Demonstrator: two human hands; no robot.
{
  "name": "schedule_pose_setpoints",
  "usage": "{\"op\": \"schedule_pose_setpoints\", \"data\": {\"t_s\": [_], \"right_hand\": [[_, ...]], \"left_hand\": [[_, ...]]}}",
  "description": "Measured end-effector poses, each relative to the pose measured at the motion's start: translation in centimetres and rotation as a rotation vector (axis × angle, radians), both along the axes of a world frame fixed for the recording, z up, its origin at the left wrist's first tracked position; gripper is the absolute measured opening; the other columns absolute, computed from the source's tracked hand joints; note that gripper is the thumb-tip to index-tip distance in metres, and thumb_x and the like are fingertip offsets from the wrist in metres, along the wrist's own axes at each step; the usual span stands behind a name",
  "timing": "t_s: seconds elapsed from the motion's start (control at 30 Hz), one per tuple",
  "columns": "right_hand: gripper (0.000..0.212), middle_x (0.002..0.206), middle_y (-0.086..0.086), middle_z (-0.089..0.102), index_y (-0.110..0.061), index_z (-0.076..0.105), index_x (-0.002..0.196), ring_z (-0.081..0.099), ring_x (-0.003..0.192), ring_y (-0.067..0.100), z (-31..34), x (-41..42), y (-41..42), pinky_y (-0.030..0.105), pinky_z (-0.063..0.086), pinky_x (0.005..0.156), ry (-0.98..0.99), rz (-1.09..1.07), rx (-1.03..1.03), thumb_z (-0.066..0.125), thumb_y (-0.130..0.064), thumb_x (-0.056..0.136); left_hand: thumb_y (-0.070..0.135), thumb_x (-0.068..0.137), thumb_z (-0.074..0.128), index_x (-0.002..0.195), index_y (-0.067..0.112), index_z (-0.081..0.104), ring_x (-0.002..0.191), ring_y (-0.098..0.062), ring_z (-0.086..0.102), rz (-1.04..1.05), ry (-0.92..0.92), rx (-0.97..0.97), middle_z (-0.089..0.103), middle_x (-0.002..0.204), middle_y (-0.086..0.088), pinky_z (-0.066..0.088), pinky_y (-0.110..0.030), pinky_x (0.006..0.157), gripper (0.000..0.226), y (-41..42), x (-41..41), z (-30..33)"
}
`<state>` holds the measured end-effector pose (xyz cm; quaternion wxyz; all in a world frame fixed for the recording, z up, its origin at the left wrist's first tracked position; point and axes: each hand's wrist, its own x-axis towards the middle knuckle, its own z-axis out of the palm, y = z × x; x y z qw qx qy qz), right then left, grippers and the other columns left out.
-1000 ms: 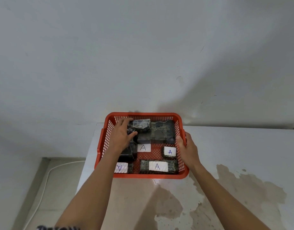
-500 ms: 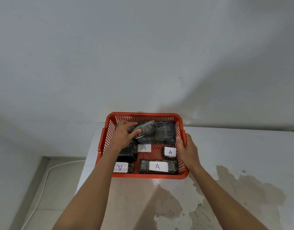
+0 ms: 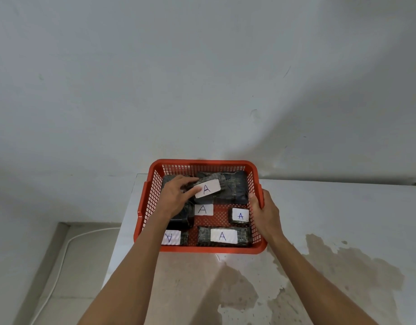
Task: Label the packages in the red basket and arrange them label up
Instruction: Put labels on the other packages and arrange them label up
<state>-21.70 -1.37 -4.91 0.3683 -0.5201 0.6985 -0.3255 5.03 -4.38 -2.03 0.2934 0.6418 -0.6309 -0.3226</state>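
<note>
Tabletop [image 3: 319,219] first, since it's the biggest thing here: a pale, stained surface pushed up against a plain wall, with the red basket [image 3: 203,163] parked at its far left corner. That basket is a rigid plastic mesh tray, so it's probably light and a bit prone to sliding, which would explain why its right rim is gripped by the right hand [image 3: 264,211], fingers curled shut over the edge to keep it put. Inside, dark film-wrapped packages are spread around, and four of them are already lying flat with a white label marked "A" facing up, e.g. the long package [image 3: 203,235] at the near wall and the small package [image 3: 240,216] by the right wall. A bigger dark bundle [image 3: 235,190] with no label showing is sitting at the back right. The held package [image 3: 208,184] is pinched at its left end by the left hand [image 3: 176,198], thumb laid on the edge of its label [image 3: 207,188], and it's tilted up over the back of the basket, label side up. The wrap looks shiny and crinkly, so slippery is a fair guess, and the blocks seem firm and fairly light. Best held by the short ends or long edges, so the paper label isn't rubbed or peeled.
</note>
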Motion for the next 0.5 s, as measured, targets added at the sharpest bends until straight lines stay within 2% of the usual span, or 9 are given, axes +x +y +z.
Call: {"op": "schedule_pose_setpoints", "data": {"t_s": [0.1, 0.23, 0.37, 0.5], "right_hand": [[0.042, 0.115, -0.002, 0.065, -0.028, 0.047, 0.127, 0.067, 0.097, 0.016, 0.0, 0.0, 0.0, 0.047, 0.058, 0.087, 0.005, 0.001, -0.003, 0.041, -0.057, 0.097], [0.043, 0.112, -0.004, 0.064, -0.027, 0.048, 0.128, 0.066, 0.098, 0.016, 0.1, 0.0, 0.1, 0.048, 0.057, 0.088, -0.008, -0.006, -0.01, 0.041, -0.057, 0.098], [0.041, 0.112, -0.004, 0.065, -0.028, 0.049, 0.125, 0.066, 0.098, 0.016, 0.1, 0.0, 0.1, 0.048, 0.057, 0.089, -0.019, -0.009, -0.009, 0.041, -0.057, 0.098], [0.042, 0.111, -0.003, 0.065, -0.027, 0.05, 0.126, 0.066, 0.097, 0.016, 0.1, -0.1, 0.1, 0.048, 0.057, 0.088, -0.02, -0.01, -0.006, 0.042, -0.057, 0.097]], "left_hand": [[0.057, 0.077, 0.06, 0.12, 0.029, 0.066, 0.098, -0.011, 0.058, -0.118, 0.048, 0.147, 0.064, 0.113, 0.004, 0.055, -0.031, 0.079, 0.051, 0.2, 0.2, 0.7], [0.046, 0.086, 0.06, 0.12, 0.027, 0.066, 0.089, -0.005, 0.057, -0.267, -0.032, 0.236, 0.064, 0.103, 0.003, 0.05, -0.023, 0.074, 0.039, 0.7, 0.2, 0.8], [0.043, 0.09, 0.056, 0.12, 0.025, 0.066, 0.09, -0.019, 0.06, -0.291, -0.177, 0.185, 0.066, 0.101, -0.004, 0.049, -0.033, 0.08, 0.036, 1.1, -0.6, 0.8], [0.049, 0.088, 0.057, 0.116, 0.028, 0.069, 0.092, -0.019, 0.061, -0.265, -0.304, 0.13, 0.069, 0.103, -0.002, 0.048, -0.044, 0.09, 0.036, 1.2, -1.9, 0.4]]}}
